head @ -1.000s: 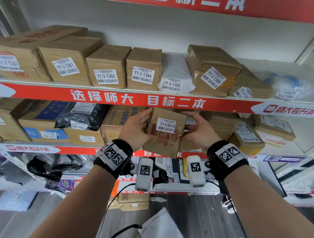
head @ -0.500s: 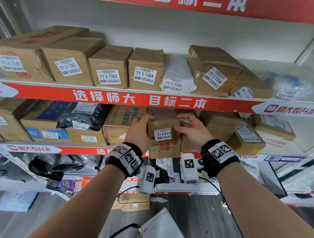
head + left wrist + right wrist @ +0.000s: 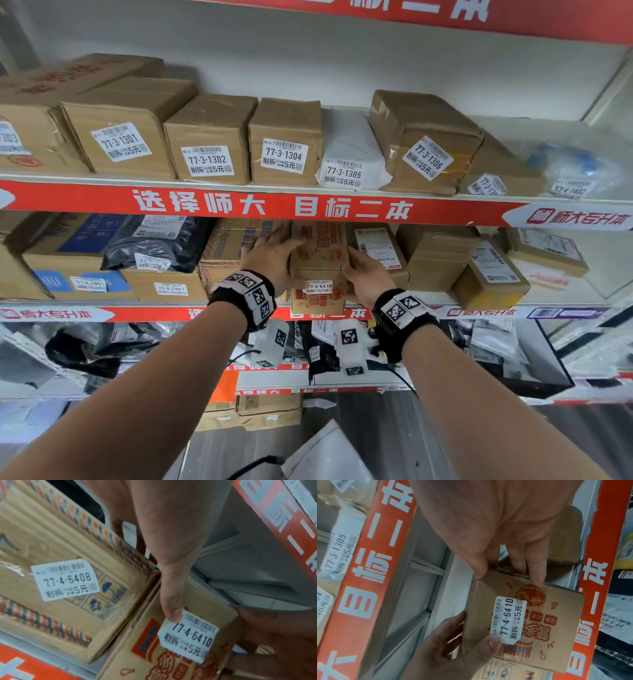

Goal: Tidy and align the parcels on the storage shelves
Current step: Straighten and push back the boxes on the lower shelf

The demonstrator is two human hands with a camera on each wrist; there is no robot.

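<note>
White wall [image 3: 308,58] behind; red-edged shelves [image 3: 239,209]; grey plank floor [image 3: 376,428].

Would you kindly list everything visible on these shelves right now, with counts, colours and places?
Parcel 77-4-6410: one, brown with red print, middle shelf, between both hands.
Parcel 77-4-6408: one, brown with striped edging, immediately left of it.
Top-shelf cardboard boxes: at least six, brown, in a row.
White bag 77-3-1305: one, top shelf, among the boxes.
Black bag: one, middle shelf, left, on boxes.
Shelf edge banner: red, white lettering.
Lower shelves: mixed bags, too blurred to count.
Left hand: grips the parcel's left side.
Right hand: grips its right side.
</note>
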